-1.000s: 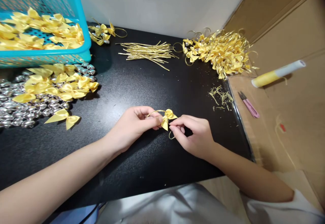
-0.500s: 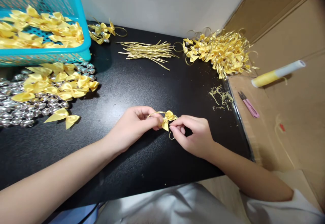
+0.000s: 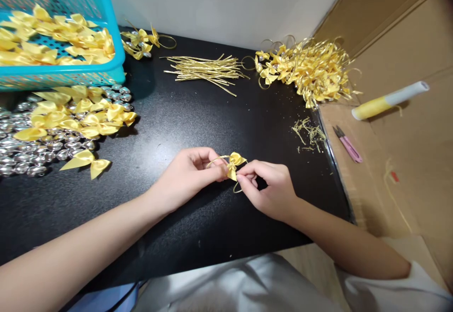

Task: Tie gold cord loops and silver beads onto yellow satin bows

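A yellow ribbon bow (image 3: 234,163) with gold cord (image 3: 218,157) on it is held just above the black table, between my two hands. My left hand (image 3: 196,168) is closed, its thumb and fingers pinching the bow's left side; the cord arches over those fingertips. On the other side, my right hand (image 3: 271,184) is closed too, thumb and forefinger pinched together on the cord close to the bow. A small loop of cord hangs below the right fingertips. The exact spot where the cord is gripped is hidden by the fingers.
Left: a turquoise basket (image 3: 118,59) of yellow bows, silver beads (image 3: 21,156) with bows on top. Behind: gold cord lengths (image 3: 208,71) and a pile of finished-looking bows (image 3: 318,73). Right: cord scraps (image 3: 307,132), pink thread snips (image 3: 348,146), a yellow-and-white tube (image 3: 389,100) on cardboard.
Both hands keep their pinch on the bow and cord, with barely any movement. The small cord loop under the right fingertips has shifted slightly left. The view has moved a little.
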Action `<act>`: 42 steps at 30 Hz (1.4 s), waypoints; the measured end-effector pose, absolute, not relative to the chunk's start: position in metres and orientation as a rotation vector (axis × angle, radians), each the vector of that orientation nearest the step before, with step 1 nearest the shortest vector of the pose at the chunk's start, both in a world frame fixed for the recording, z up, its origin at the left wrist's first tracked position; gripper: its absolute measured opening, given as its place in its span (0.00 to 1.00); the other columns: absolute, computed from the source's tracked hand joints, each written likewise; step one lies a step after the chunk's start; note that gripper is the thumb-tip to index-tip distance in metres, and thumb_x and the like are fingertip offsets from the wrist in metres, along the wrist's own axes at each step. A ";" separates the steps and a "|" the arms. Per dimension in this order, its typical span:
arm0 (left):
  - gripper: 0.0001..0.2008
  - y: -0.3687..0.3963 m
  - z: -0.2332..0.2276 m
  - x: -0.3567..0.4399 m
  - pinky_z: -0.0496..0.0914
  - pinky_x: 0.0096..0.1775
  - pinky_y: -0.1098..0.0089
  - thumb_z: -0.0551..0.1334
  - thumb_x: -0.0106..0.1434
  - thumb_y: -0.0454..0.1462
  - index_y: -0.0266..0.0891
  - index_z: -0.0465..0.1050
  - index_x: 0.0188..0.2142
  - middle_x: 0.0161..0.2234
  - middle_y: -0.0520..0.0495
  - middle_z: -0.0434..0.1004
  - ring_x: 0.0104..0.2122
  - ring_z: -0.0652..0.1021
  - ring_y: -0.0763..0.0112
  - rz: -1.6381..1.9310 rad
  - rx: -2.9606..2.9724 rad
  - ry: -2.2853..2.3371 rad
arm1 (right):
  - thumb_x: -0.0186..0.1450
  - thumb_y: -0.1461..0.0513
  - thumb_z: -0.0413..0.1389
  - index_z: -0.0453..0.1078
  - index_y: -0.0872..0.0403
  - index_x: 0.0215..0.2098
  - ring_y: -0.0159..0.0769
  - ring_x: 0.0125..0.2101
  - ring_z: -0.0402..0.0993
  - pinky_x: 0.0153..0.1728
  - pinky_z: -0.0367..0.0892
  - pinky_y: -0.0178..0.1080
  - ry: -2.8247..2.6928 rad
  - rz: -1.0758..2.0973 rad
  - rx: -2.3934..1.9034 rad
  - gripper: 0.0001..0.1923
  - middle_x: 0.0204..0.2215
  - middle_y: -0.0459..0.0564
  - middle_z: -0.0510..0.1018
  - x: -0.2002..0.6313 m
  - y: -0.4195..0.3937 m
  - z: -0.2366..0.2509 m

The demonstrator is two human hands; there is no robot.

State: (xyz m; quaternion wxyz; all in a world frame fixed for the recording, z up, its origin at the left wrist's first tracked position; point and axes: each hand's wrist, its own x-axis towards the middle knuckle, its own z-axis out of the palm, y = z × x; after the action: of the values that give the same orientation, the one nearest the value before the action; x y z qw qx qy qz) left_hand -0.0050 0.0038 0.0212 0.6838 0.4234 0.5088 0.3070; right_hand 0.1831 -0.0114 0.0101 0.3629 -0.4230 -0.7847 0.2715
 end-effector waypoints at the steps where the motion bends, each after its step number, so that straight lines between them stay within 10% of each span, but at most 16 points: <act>1: 0.08 0.004 0.022 -0.005 0.62 0.31 0.75 0.66 0.50 0.37 0.36 0.69 0.21 0.22 0.54 0.73 0.25 0.70 0.77 0.682 0.954 1.149 | 0.60 0.71 0.56 0.68 0.55 0.25 0.23 0.18 0.64 0.23 0.62 0.28 -2.020 0.701 -1.090 0.08 0.17 0.40 0.69 0.183 -0.011 0.010; 42: 0.07 0.007 0.024 -0.010 0.59 0.27 0.73 0.62 0.47 0.33 0.39 0.70 0.16 0.17 0.54 0.68 0.21 0.65 0.76 0.561 0.839 1.040 | 0.63 0.69 0.55 0.68 0.55 0.27 0.26 0.21 0.68 0.25 0.64 0.30 -1.973 0.928 -1.037 0.07 0.20 0.42 0.72 0.183 -0.010 0.010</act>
State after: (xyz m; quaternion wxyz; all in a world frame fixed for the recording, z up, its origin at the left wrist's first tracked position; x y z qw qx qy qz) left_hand -0.0096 0.0067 0.0240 0.7486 0.3839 0.4757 0.2568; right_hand 0.1833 -0.0096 0.0100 0.3555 -0.4016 -0.7637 0.3594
